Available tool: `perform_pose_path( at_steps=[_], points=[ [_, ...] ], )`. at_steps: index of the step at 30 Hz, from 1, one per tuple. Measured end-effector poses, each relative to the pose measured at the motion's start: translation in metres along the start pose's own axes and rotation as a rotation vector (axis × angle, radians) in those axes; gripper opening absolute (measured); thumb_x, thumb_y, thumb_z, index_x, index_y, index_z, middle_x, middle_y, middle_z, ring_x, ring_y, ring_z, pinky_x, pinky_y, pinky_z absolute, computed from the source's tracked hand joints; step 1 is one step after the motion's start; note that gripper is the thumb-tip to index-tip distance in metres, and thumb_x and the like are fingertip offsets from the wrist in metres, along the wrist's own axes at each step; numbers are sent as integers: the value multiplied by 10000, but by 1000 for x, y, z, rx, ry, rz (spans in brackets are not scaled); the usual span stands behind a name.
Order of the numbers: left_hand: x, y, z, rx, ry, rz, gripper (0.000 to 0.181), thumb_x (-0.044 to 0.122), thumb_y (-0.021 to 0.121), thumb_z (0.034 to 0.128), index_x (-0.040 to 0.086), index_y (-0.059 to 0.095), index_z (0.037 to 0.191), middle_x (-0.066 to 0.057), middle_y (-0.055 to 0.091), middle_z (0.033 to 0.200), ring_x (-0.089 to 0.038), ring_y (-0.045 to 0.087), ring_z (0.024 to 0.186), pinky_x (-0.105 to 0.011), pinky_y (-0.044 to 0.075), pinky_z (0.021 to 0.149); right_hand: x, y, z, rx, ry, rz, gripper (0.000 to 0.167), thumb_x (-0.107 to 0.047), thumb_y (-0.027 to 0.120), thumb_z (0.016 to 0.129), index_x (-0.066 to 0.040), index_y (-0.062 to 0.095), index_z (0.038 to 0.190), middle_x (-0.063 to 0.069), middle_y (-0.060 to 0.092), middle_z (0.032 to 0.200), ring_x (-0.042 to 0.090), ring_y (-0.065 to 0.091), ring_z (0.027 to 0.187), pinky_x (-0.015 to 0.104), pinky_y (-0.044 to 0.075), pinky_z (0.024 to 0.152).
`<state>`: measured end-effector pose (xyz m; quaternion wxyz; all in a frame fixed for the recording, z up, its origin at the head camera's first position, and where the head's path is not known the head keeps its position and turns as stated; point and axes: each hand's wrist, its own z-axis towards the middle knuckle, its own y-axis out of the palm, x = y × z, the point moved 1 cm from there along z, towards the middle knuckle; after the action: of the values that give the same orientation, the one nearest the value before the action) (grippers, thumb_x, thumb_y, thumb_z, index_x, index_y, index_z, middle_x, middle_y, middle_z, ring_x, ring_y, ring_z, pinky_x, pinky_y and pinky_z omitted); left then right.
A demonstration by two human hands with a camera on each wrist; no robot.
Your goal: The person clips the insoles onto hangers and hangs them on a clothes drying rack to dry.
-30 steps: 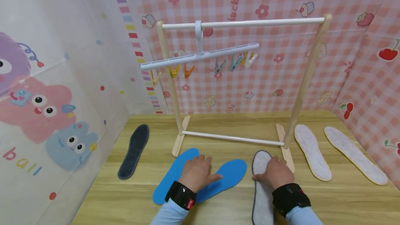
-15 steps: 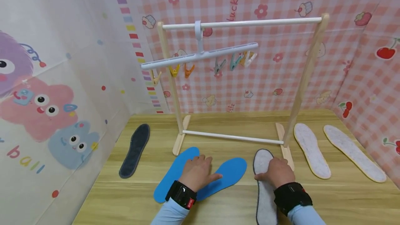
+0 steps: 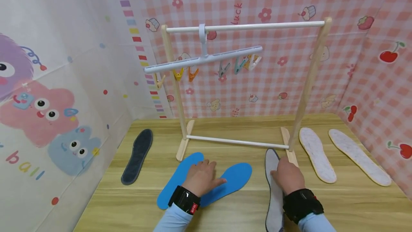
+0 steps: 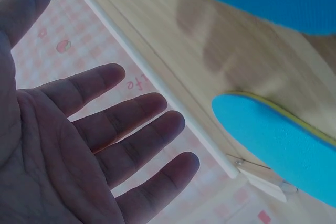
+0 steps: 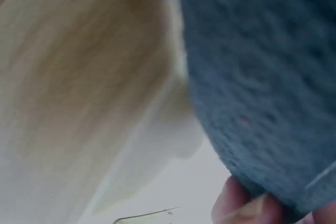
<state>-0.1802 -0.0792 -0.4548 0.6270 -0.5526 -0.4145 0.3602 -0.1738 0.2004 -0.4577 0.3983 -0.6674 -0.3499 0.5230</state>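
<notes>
My right hand [image 3: 288, 175] grips an insole [image 3: 275, 201] by its side near the far end. That insole has a pale grey face with a dark rim and is tilted on edge. Its dark fuzzy side [image 5: 262, 77] fills much of the right wrist view, with fingertips [image 5: 252, 208] at its end. My left hand [image 3: 201, 179] hovers over two blue insoles, the left one [image 3: 175, 182] and the right one [image 3: 236, 180]. In the left wrist view its fingers [image 4: 142, 114] are spread and relaxed, with nothing in the palm.
A wooden rack [image 3: 307, 85] with white bars stands behind the hands. From its top bar hangs a pale hanger [image 3: 206, 59] with several coloured clips. A dark insole [image 3: 137, 156] lies at left; two whitish insoles, one inner [image 3: 317, 155] and one outer [image 3: 358, 156], lie at right.
The insole under my right hand has gone from lying nearly flat to tilted up on its edge, its pale face now narrower. The left hand stays in place over the blue insoles.
</notes>
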Motion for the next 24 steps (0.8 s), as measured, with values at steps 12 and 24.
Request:
perform_pose_path(
  at_steps=[12,24],
  points=[
    [-25,-22,11,41,-45,-76,694,556,668,887,32,591,1335,-194,625,1238,-383,623,1085,-494,516,867,-5,-20,-10,82,-88,17,239,-143,641,927,94,623,943,121,577,708,256,532,609,387,426,550],
    [-66,-66,21,127,-139,-127,742,536,662,903,38,507,1432,-237,580,1326,-406,583,1173,-546,483,917,-16,-37,-24,240,-156,81,206,-145,598,956,42,634,878,58,495,616,214,479,533,331,359,485]
  ],
)
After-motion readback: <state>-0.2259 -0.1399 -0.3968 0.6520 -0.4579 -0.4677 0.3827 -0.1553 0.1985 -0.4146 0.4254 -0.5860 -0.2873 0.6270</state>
